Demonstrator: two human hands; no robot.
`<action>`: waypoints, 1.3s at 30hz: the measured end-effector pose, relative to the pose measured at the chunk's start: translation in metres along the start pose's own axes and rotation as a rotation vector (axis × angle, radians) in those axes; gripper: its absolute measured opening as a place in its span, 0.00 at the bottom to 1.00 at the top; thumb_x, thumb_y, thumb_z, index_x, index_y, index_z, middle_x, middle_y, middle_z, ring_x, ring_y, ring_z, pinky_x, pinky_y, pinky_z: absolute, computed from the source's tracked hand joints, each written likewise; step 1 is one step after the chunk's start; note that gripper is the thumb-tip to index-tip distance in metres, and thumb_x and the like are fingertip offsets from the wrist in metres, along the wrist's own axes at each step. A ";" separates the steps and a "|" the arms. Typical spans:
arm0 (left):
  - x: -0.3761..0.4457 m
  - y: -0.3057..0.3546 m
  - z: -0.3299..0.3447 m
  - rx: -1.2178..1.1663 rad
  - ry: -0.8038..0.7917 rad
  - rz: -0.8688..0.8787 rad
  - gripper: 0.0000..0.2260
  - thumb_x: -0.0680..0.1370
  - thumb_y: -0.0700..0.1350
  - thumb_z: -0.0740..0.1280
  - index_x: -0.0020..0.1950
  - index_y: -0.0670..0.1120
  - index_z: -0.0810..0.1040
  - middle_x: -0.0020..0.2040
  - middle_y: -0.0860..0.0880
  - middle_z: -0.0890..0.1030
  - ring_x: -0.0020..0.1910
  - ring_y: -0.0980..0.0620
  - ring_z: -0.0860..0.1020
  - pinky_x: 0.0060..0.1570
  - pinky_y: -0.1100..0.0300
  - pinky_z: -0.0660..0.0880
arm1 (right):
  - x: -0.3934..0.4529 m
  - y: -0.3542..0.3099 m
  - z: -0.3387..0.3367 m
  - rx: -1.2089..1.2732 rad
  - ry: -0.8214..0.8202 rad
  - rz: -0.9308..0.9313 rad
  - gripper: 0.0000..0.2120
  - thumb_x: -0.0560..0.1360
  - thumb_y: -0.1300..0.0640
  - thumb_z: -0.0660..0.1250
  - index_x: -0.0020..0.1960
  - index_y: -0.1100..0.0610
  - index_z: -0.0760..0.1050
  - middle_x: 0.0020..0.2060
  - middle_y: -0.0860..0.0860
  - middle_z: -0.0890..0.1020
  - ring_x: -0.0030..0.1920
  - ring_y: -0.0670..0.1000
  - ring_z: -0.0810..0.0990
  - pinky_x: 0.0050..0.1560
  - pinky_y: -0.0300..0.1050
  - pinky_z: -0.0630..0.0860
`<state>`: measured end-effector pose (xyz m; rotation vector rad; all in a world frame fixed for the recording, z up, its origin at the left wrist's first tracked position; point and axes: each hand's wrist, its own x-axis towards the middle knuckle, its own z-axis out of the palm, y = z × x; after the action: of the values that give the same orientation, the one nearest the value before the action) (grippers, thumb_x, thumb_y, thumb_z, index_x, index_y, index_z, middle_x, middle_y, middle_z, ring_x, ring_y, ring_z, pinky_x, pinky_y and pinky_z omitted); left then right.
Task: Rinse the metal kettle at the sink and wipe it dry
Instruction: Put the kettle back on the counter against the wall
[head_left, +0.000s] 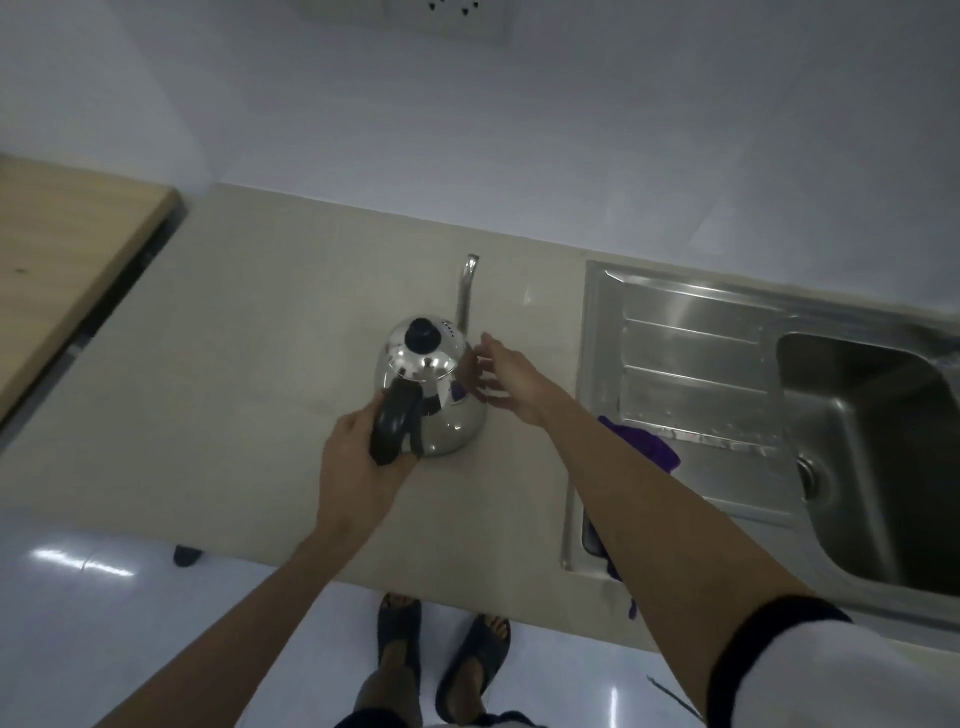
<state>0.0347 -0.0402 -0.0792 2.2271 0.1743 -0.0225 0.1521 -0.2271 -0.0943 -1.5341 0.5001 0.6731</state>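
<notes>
While left hand (358, 441) grips its handle, one kettle (441, 384) upright on counter (234, 364), right hand (506, 379) open beside it, one purple cloth (649, 441)

Head view: looks steeply down from above, close over countertop (260, 322) beside sink (727, 374).

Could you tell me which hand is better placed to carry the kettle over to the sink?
Left. The left hand already grips the shiny metal gooseneck kettle by its black handle; the right hand is open beside it.
</notes>
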 end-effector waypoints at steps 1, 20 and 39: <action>0.006 -0.003 -0.008 -0.016 -0.020 -0.026 0.29 0.70 0.38 0.73 0.71 0.50 0.72 0.53 0.44 0.80 0.45 0.43 0.80 0.49 0.45 0.79 | 0.002 0.001 0.002 0.015 -0.025 0.015 0.22 0.80 0.42 0.56 0.61 0.58 0.74 0.59 0.55 0.78 0.51 0.53 0.76 0.51 0.46 0.75; 0.273 0.028 -0.040 0.024 -0.299 0.171 0.18 0.68 0.31 0.64 0.53 0.46 0.83 0.35 0.52 0.78 0.33 0.55 0.73 0.30 0.62 0.69 | 0.088 -0.073 -0.003 0.733 0.158 0.004 0.15 0.65 0.40 0.76 0.40 0.50 0.80 0.43 0.47 0.81 0.50 0.54 0.78 0.48 0.64 0.77; 0.381 0.048 -0.003 0.105 -0.431 0.248 0.18 0.73 0.29 0.59 0.58 0.43 0.76 0.39 0.50 0.76 0.36 0.53 0.73 0.25 0.67 0.65 | 0.133 -0.114 -0.008 0.819 0.298 -0.038 0.16 0.70 0.41 0.72 0.49 0.51 0.77 0.54 0.51 0.77 0.54 0.57 0.74 0.46 0.66 0.79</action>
<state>0.4183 -0.0215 -0.0693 2.2750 -0.3453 -0.3793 0.3269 -0.2152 -0.1012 -0.8557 0.8433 0.1528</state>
